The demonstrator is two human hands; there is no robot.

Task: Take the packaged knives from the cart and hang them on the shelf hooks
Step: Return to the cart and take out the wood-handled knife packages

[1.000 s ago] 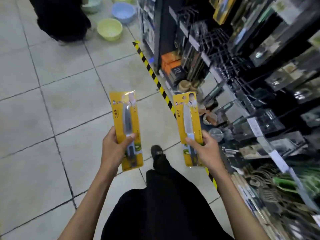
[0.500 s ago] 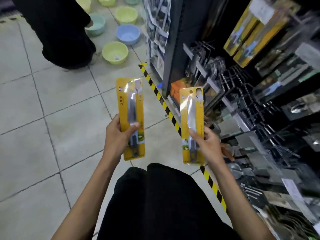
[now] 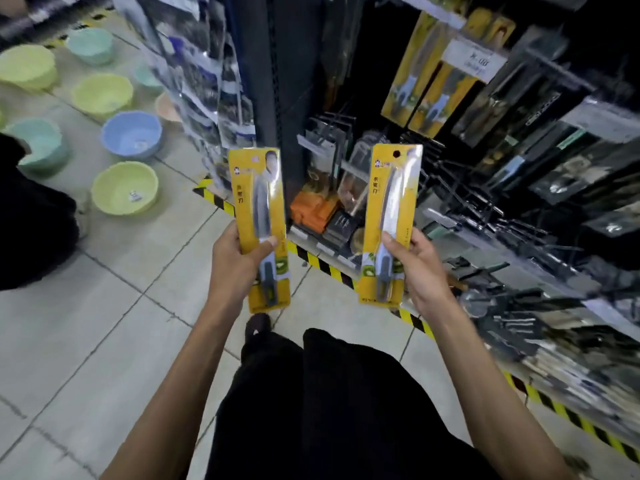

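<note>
I hold two packaged knives, each on a yellow card under clear plastic. My left hand point(image 3: 235, 261) grips the left knife pack point(image 3: 258, 199) at its lower half, thumb across the front. My right hand point(image 3: 420, 268) grips the right knife pack point(image 3: 393, 202) the same way; its hang hole shows at the top. Both packs stand upright in front of the dark shelf point(image 3: 304, 81). Matching yellow knife packs point(image 3: 422, 95) hang on the shelf hooks at the upper right, under a white price tag point(image 3: 474, 60). The cart is out of view.
Black wire hooks point(image 3: 464, 188) with kitchen tools fill the shelf on the right. A yellow-black floor stripe point(image 3: 329, 268) runs along its base. Several plastic bowls point(image 3: 124, 187) lie on the tiled floor at the left, beside a person in black point(image 3: 31, 230).
The view has swung up and toward the shelf. Both hands have risen with their packs, and the hanging yellow knife packs have come into fuller view at the upper right.
</note>
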